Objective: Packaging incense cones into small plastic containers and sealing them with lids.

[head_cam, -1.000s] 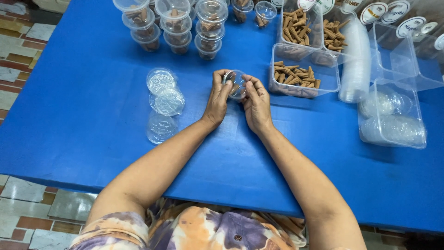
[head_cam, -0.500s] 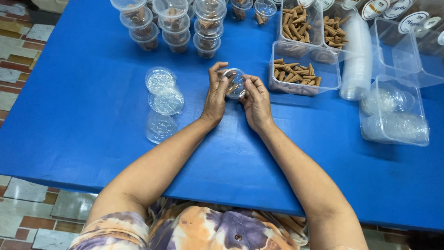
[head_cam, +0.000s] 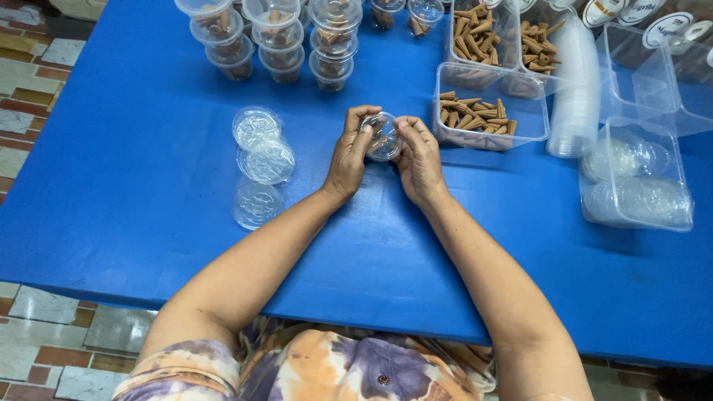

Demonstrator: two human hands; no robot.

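My left hand (head_cam: pixel 347 157) and my right hand (head_cam: pixel 418 159) grip one small clear plastic cup (head_cam: pixel 384 137) between them above the blue table (head_cam: pixel 134 215). Fingers of both hands press on its clear lid, and brown cone-shaped pieces show through the plastic. Just right of my right hand stands a clear tray of loose brown cones (head_cam: pixel 486 119). Three clear lids (head_cam: pixel 260 160) lie flat on the table to the left of my left hand.
Stacks of filled, lidded cups (head_cam: pixel 275 41) stand at the far edge. More trays of cones (head_cam: pixel 505 33) sit at the back right, beside a lying stack of clear cups (head_cam: pixel 575 96) and a clear box of lids (head_cam: pixel 639 178). Tiled floor lies left.
Both hands have kept the cup in the same place, with the fingers shifting slightly around its lid. The view has barely moved.
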